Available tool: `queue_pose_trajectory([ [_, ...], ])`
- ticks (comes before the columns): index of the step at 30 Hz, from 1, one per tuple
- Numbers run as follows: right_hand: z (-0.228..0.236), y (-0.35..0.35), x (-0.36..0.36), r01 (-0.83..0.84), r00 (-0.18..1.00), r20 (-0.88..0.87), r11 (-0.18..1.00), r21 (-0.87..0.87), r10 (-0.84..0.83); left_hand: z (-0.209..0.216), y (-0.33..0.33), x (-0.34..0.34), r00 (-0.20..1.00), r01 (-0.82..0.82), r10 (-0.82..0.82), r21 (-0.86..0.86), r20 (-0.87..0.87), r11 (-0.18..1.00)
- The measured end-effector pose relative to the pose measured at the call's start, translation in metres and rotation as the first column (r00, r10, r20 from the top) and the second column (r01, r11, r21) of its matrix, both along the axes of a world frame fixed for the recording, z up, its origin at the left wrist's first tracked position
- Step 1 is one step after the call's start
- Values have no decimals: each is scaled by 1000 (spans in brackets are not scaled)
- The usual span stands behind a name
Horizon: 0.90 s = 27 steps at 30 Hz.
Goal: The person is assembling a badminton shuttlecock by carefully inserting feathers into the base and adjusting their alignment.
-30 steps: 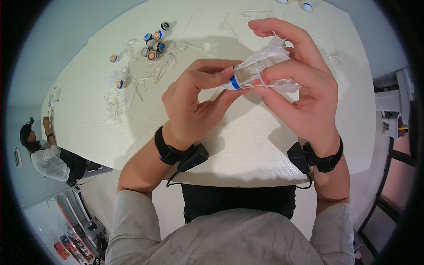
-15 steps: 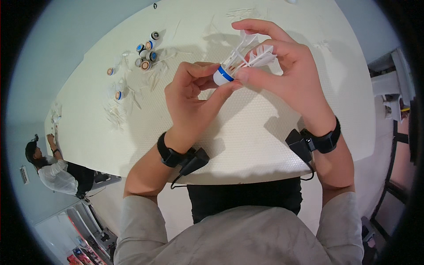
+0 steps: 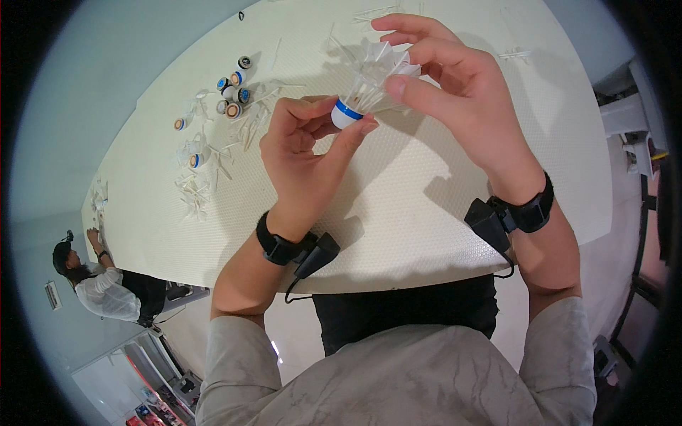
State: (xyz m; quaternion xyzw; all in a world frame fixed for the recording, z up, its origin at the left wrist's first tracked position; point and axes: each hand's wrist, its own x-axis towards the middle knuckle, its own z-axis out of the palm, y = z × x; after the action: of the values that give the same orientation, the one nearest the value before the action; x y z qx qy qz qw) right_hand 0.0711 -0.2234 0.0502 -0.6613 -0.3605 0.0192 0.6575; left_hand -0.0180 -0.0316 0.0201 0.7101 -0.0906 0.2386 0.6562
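A white shuttlecock [image 3: 349, 112] with a blue band round its base is held over the table, its skirt tilted up toward the far right. My left hand [image 3: 302, 149] pinches the rounded base between thumb and fingers. On the skirt's right side, my right hand [image 3: 462, 89] has its thumb and index finger closed on the white feathers [image 3: 403, 66], while its other fingers reach out above. The exact grip on the feathers is partly hidden behind the fingers.
Several shuttlecock bases [image 3: 234, 89] stand clustered on the white table [image 3: 426, 241], left of my hands. Loose white feather pieces [image 3: 193, 195] lie around them, with more sticks [image 3: 515, 53] at the far right. Another person [image 3: 106, 291] works at the table's far left end.
The shuttlecock and my left hand have shifted slightly left. My right thumb has moved off the base area up to the feathers, and the skirt now looks fuller and more upright.
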Motion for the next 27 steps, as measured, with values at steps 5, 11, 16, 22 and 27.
queue_pose_trajectory([
  [5,21,24,-23,177,980,-109,980,86,-167,-4,4,0,999,-34,34,29,-8,999],
  [11,30,-2,-8,104,940,-338,977,187,-35,-1,5,3,998,-47,45,-55,-41,997],
  [16,11,0,-1,-6,968,-250,993,119,35,10,2,-1,989,34,-61,-190,-136,981],
  [22,3,3,-4,75,997,-11,997,-13,-75,11,1,0,978,88,-124,-212,-165,973],
  [27,15,3,5,86,992,-103,992,96,-76,4,6,6,990,28,-69,-302,-124,953],
])
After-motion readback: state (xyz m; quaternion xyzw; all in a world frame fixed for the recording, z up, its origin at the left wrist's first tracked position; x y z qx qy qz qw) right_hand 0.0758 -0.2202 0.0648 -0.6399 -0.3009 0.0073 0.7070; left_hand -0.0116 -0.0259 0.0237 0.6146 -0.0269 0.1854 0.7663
